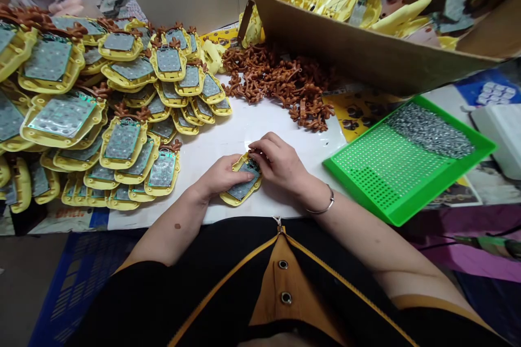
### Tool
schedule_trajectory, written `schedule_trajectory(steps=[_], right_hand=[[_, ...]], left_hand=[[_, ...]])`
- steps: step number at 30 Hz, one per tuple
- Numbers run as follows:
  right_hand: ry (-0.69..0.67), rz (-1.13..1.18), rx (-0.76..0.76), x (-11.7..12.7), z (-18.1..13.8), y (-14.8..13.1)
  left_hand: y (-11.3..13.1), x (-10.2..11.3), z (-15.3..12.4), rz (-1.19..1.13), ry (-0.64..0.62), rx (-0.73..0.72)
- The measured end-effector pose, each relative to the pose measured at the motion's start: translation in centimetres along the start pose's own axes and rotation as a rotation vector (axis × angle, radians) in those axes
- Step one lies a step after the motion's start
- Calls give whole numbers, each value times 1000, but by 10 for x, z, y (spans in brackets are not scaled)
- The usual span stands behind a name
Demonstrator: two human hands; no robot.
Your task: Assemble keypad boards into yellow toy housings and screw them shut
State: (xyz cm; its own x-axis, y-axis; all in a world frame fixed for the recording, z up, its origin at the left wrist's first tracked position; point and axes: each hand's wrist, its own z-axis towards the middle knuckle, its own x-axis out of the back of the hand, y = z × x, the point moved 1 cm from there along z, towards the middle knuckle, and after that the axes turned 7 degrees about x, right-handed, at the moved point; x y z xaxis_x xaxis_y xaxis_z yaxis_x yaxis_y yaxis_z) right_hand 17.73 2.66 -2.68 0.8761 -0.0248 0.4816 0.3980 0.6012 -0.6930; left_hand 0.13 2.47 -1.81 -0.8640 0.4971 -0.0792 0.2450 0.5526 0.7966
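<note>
A yellow plastic toy shell (pixel 240 191) with a grey keypad sheet inside lies on the white table (pixel 244 124), just in front of me. My left hand (pixel 222 174) grips its left side. My right hand (pixel 279 160) presses its fingertips on the shell's top end. Whether a small part is pinched there is hidden by the fingers. Beyond my hands lies a heap of brown antler-shaped pieces (pixel 280 81).
Stacks of finished yellow shells with brown antlers (pixel 101 97) fill the left. A cardboard box of yellow shells (pixel 366 5) stands at the back right. A green perforated tray (pixel 407 157) holding small metal screws (pixel 429 130) sits to the right. Another person's hand (pixel 65 5) shows far left.
</note>
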Motion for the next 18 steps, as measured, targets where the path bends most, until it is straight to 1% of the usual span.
schedule_trajectory(steps=[1, 2, 4, 5, 6, 7, 10, 11, 12, 15, 16, 18], right_hand=[[-5, 45, -23, -1, 0, 0], [-12, 135, -81, -1, 0, 1], [-40, 376, -240, 0, 0, 5], [-61, 472, -297, 0, 1, 6], [-80, 513, -311, 1, 2, 7], [-92, 494, -276, 2, 2, 7], [-68, 257, -57, 4, 4, 6], [-53, 216, -32, 4, 4, 5], [-46, 232, -62, 4, 3, 6], [-93, 476, -330, -1, 1, 7], [-96, 537, -397, -2, 0, 6], [-50, 581, -452, -4, 0, 5]], left_hand=[[1, 0, 0, -5, -7, 2], [1, 0, -1, -21, -17, 11], [3, -1, -2, -64, -44, 44], [3, -1, -2, -81, -55, 61], [4, -2, -2, -87, -62, 73], [4, -2, -2, -79, -60, 76], [3, -1, -1, -7, -41, 36], [3, 0, -1, 14, -39, 12], [2, 0, -1, 25, -48, -11], [1, 1, -2, 14, -104, -54], [1, 1, -2, 5, -118, -57], [1, 0, -3, -19, -122, -52]])
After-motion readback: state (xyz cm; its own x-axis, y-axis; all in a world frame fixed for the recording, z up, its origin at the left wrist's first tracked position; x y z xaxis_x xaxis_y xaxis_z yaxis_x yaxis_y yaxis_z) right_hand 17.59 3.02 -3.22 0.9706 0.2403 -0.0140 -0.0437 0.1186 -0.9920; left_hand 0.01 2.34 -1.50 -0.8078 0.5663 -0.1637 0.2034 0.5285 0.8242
